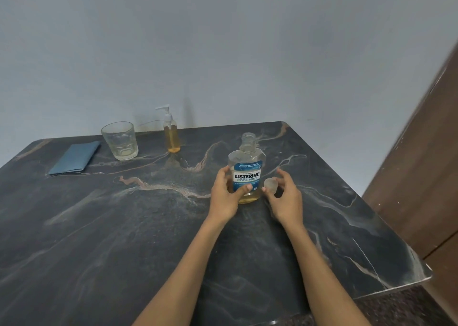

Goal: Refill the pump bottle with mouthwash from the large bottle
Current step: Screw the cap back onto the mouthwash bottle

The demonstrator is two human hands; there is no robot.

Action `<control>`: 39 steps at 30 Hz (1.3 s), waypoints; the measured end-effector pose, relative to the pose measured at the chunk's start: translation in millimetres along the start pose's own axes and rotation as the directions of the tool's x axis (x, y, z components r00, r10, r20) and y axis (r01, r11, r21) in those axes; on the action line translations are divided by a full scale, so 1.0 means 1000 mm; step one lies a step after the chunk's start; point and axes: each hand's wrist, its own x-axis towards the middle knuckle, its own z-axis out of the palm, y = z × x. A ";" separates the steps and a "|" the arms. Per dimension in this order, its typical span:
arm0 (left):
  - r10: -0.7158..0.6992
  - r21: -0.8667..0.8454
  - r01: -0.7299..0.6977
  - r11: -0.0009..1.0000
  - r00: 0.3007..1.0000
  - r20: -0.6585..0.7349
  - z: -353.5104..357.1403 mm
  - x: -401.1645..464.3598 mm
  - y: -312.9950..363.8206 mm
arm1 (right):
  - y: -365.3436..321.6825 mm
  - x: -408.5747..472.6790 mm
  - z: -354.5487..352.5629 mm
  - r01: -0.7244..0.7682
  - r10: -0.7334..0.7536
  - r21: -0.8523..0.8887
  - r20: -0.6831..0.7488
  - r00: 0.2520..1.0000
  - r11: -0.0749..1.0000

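- Reaching up from the bottom of the frame, two bare arms are stretching over the dark table [99,239].
- The left hand [226,194] is curling around the lower left side of the large bottle [246,174], with its thumb lying across the blue label.
- The right hand [285,196] is pinching a small clear cap [271,184] between thumb and fingers, just beside the bottle's right side.
- The large bottle is standing upright a little right of the middle, with its top open and a little yellow liquid sitting at the bottom.
- The pump bottle [171,133] is standing farther back, up and left of the large bottle, with its white pump on and golden liquid inside.
- A clear glass [120,141] is sitting left of the pump bottle.
- A folded blue cloth [74,158] is lying flat at the far left.
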 end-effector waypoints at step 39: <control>0.153 -0.003 -0.153 0.988 0.984 0.089 -0.044 -0.116 0.009 | -0.044 -0.034 -0.047 -0.031 -0.007 0.422 0.088 0.996 0.906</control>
